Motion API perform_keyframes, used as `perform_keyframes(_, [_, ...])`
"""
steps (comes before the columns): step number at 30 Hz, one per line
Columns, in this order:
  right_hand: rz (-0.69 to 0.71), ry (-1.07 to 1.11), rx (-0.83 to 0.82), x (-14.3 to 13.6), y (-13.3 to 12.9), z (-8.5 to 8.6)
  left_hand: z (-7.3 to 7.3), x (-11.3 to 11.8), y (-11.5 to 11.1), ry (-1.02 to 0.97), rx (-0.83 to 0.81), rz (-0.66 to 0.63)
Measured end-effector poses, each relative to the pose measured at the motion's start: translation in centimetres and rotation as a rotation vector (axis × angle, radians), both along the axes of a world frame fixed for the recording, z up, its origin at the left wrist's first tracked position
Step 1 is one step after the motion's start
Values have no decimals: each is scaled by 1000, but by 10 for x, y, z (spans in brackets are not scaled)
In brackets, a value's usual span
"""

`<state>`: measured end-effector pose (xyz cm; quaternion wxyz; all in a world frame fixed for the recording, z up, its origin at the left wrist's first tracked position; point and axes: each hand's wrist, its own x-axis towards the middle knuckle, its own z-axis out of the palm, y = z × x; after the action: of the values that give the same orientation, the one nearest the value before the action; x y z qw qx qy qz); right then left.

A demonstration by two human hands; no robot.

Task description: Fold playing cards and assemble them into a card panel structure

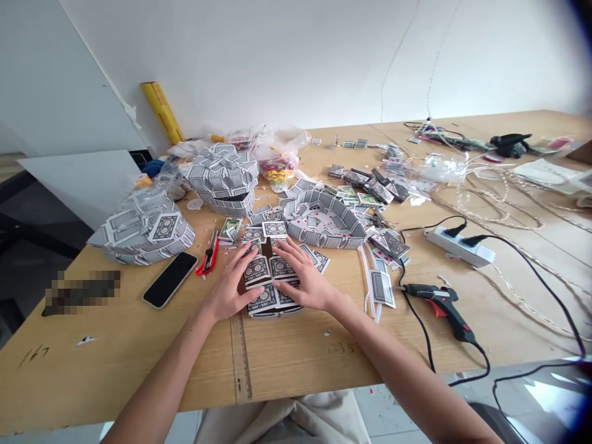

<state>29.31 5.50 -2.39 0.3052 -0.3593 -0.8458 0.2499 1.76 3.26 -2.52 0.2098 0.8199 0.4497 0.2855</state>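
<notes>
Playing cards with dark patterned backs lie in overlapping rows at the table's near middle, on a piece whose shape is mostly hidden. My left hand rests on their left side, fingers spread. On the right side of the same cards lies my right hand, flat with fingers apart. Just behind stands an open tray built of folded cards, with a few red-marked card faces inside. Loose cards fan out by my right fingers. A red box cutter sits left of my left hand.
Two folded-card boxes stand at the left and back left. A phone lies near the left edge. On the right are a glue gun, its black cord, and a power strip. A ruler lies in front; card packs clutter the back.
</notes>
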Motion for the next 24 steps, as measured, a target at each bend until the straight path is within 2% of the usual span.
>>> perform_keyframes(6, [27,39,-40,3,-1,-7,-6,1,-2,-2,-4,7])
perform_keyframes(16, [51,83,-57,6,-1,-8,-10,2,-2,25,8,1])
perform_keyframes(24, [55,104,-57,6,-2,-9,-7,1,-3,21,-3,-20])
